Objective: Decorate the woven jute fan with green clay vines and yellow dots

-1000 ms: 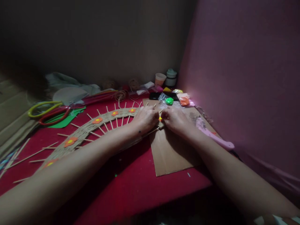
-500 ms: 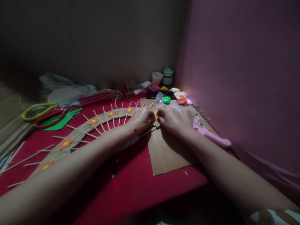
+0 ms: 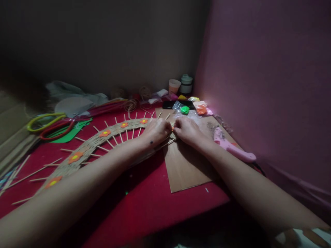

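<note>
Tan woven arch [image 3: 90, 145] under left hand [image 3: 159, 130]

Rough woven fibre forms the curved band [image 3: 90, 146] at left of centre; the board [image 3: 190, 168] right of centre is matt, smooth brown, probably cardboard.

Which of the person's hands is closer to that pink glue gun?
The right hand. It is just to the left of the pink glue gun, with a strip of cardboard between; the left hand is farther left, beyond the right.
</note>
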Action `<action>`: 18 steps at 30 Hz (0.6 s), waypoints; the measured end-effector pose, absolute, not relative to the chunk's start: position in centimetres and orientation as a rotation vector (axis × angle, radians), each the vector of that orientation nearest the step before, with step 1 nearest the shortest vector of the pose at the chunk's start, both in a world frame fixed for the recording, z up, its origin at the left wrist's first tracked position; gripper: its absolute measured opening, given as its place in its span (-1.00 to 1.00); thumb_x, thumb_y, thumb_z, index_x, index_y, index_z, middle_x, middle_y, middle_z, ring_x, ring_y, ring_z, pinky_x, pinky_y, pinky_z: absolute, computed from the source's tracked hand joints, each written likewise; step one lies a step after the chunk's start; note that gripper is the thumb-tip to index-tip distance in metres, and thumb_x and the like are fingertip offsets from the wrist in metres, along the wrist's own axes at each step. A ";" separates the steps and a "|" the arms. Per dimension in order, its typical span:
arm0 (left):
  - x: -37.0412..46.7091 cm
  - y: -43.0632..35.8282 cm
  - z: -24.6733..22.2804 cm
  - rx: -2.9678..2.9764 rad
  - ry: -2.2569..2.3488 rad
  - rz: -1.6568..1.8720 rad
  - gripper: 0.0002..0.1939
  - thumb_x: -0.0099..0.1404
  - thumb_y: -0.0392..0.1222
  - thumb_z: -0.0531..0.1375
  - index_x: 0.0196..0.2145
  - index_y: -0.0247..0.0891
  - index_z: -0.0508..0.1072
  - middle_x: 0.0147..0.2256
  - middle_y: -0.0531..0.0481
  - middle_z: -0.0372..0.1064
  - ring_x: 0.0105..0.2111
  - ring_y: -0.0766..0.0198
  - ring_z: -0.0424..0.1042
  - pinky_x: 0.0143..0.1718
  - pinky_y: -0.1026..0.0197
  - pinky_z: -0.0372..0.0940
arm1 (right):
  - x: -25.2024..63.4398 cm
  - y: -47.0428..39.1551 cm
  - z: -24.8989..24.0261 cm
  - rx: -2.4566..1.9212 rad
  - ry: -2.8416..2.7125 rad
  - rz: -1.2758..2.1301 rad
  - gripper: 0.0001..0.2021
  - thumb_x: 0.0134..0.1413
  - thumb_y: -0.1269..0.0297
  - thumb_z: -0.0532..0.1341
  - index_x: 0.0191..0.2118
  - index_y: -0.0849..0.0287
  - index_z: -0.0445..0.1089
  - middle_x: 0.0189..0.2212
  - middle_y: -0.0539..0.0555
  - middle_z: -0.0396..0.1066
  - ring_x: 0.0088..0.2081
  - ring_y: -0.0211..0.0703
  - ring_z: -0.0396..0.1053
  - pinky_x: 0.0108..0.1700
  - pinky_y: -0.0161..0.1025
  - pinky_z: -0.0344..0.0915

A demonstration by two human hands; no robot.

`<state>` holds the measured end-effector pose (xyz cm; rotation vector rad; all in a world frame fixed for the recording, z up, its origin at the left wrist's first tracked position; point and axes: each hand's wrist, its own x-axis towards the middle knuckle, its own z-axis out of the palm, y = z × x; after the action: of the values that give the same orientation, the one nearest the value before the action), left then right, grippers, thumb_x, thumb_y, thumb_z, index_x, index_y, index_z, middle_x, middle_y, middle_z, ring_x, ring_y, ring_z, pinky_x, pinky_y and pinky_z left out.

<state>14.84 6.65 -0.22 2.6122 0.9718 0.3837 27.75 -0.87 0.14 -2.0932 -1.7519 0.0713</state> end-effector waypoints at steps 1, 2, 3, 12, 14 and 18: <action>14.9 6.6 -0.2 2.638 0.976 0.397 -0.79 0.12 -0.24 0.13 -0.38 -0.26 0.57 -0.44 -0.10 0.47 -0.39 0.16 0.38 -0.38 0.19 0.13 | 27.7 -0.8 0.1 -2.095 -1.751 0.073 -0.82 0.03 0.44 0.09 -0.34 0.21 0.45 -0.34 0.12 0.47 -0.31 -0.15 0.35 -0.32 -0.28 0.14; 14.9 6.6 -0.2 2.668 0.979 0.411 -0.80 0.12 -0.25 0.13 -0.38 -0.26 0.58 -0.43 -0.10 0.46 -0.38 0.16 0.38 -0.37 0.19 0.14 | 27.7 -0.8 0.1 -2.096 -1.749 0.073 -0.82 0.03 0.44 0.09 -0.34 0.21 0.45 -0.35 0.12 0.47 -0.31 -0.14 0.35 -0.33 -0.28 0.14; 14.9 6.6 -0.2 2.697 0.979 0.423 -0.81 0.12 -0.25 0.14 -0.39 -0.25 0.58 -0.42 -0.09 0.46 -0.37 0.16 0.38 -0.36 0.19 0.14 | 27.7 -0.8 0.1 -2.097 -1.745 0.072 -0.82 0.03 0.44 0.08 -0.34 0.21 0.45 -0.35 0.12 0.47 -0.31 -0.14 0.35 -0.32 -0.28 0.14; 14.2 6.5 0.6 2.797 0.966 0.474 -0.83 0.17 -0.28 0.16 -0.36 -0.24 0.57 -0.39 -0.07 0.38 -0.35 0.19 0.34 -0.32 0.19 0.19 | 27.5 -0.7 0.0 -2.094 -1.726 0.062 -0.84 0.04 0.39 0.10 -0.36 0.21 0.44 -0.37 0.13 0.46 -0.34 -0.13 0.34 -0.34 -0.27 0.13; 13.9 6.5 0.9 2.797 0.986 0.482 -0.82 0.18 -0.29 0.15 -0.36 -0.25 0.57 -0.39 -0.07 0.37 -0.37 0.22 0.33 -0.33 0.20 0.19 | 27.4 -0.7 0.0 -2.099 -1.722 0.050 -0.84 0.03 0.40 0.10 -0.37 0.21 0.44 -0.38 0.13 0.46 -0.34 -0.12 0.33 -0.35 -0.26 0.13; 13.5 6.2 1.5 2.777 1.050 0.472 -0.81 0.18 -0.32 0.14 -0.35 -0.24 0.58 -0.38 -0.08 0.38 -0.38 0.22 0.32 -0.35 0.20 0.18 | 27.3 -0.8 -0.1 -2.096 -1.729 0.028 -0.85 0.00 0.42 0.11 -0.37 0.21 0.43 -0.37 0.14 0.45 -0.33 -0.12 0.32 -0.33 -0.25 0.12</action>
<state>13.55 6.25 1.54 2.7768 1.0504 0.4720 27.33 -0.81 -0.07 -2.0957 -1.7294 0.0280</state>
